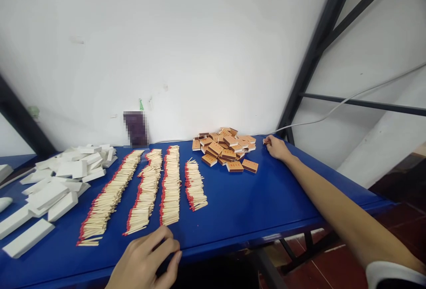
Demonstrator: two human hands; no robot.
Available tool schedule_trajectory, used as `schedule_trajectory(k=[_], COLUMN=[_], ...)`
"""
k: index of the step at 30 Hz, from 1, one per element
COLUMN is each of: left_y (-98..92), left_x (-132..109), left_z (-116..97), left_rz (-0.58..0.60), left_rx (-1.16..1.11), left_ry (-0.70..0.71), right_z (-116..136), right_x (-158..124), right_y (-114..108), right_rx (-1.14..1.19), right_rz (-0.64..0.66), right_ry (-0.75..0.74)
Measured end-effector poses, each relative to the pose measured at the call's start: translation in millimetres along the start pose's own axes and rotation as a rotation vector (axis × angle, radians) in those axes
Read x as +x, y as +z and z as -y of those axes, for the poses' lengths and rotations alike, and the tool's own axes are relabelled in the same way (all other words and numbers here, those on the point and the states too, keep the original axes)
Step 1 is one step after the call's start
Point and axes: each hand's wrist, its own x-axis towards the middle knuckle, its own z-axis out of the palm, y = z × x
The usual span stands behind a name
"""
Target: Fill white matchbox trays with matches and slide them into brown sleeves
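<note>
At the right of the frame, by the far edge of the smooth, glossy blue table [259, 200], the person's right hand [277, 147] is closed around a small brown-orange box [265, 142], mostly hidden by the fingers. Just left of it, a loose heap of matchboxes [229, 152] rises against the matte white wall [213, 49]: flat rectangular blocks with orange printed faces, dark brown sides and pale ends, stacked at odd angles. In the lower centre, well apart from the right, the left hand [146, 258] rests near the table's front edge, fingers loosely curled, thumb set off from them, apparently holding nothing. Beyond it, thin pale wooden matches [171, 187] with red heads lie in four ragged bands, the rightmost shortest. At the left, plain white boxes [61, 193], crisp-edged and oblong, spill in a jumbled pile.
</note>
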Motion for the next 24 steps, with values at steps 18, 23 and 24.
schedule_trajectory(k=[18, 23, 24], left_y=[1.2, 0.7, 0.4], left_x=[2.1, 1.9, 1.9], left_z=[2.7, 3.5, 3.4], left_rz=[-0.066, -0.055, -0.053], left_rx=[0.051, 0.055, 0.053], left_ry=[0.047, 0.051, 0.049], right_z=[45.5, 52.4, 53.5], right_x=[-12.7, -14.5, -15.5], right_y=[-1.9, -10.2, -13.5], right_rx=[0.035, 0.080, 0.084], right_rz=[-0.107, -0.097, -0.098], right_ry=[-0.312, -0.357, -0.354])
